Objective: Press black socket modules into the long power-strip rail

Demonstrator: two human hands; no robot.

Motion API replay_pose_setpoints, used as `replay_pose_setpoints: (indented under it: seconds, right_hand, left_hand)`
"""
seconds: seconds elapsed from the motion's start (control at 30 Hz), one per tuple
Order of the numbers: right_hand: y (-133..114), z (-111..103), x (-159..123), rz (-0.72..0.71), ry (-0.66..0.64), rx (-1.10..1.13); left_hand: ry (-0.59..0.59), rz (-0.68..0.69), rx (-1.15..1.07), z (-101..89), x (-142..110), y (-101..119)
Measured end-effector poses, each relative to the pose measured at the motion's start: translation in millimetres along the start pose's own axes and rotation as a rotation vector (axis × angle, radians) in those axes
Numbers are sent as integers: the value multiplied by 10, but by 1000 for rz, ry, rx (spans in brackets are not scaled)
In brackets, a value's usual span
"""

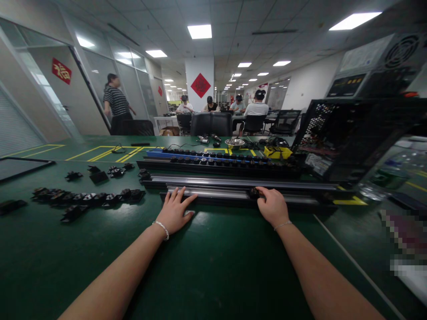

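Note:
My left hand [172, 213] lies with fingers spread on the left part of a long dark channel rail [216, 192], its thumb toward the green tabletop. At the rail's right half, my right hand [272, 206] has its fingers closed on a small black part [254, 193], which sits in or on the channel. Just behind runs a second long rail [240, 181]. Further back, several black parts with silvery tops stand in rows along a blue strip [160, 154]. To the left of my left hand, more small black parts [88, 198] lie in a rough row.
An open black computer case [333, 138] stands at the right beside the rails. Behind the rails are a yellow tray [277, 152], a metal bowl [234, 143] and cables. A dark flat panel [25, 168] lies far left. Several people sit beyond; one person [117, 102] stands at left.

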State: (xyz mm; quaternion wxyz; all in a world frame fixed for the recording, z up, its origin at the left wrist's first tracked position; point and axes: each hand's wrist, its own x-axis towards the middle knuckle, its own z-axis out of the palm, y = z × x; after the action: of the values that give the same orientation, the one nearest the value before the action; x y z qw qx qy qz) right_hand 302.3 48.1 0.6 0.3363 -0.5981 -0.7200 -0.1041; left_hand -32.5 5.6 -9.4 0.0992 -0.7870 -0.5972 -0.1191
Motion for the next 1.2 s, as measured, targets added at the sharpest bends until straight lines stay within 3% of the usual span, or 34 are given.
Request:
replay_pose_setpoints:
  seconds: [0.53, 0.93, 1.2]
  right_hand:
    - [-136, 53, -61, -128, -77, 73]
    - [-231, 25, -61, -86, -26, 85]
    - [-307, 32, -88, -174, -108, 144]
  left_hand:
    - [0, -2, -14, -14, 1, 3]
    - [6, 4, -7, -7, -2, 0]
    - [1, -3, -14, -7, 0, 2]
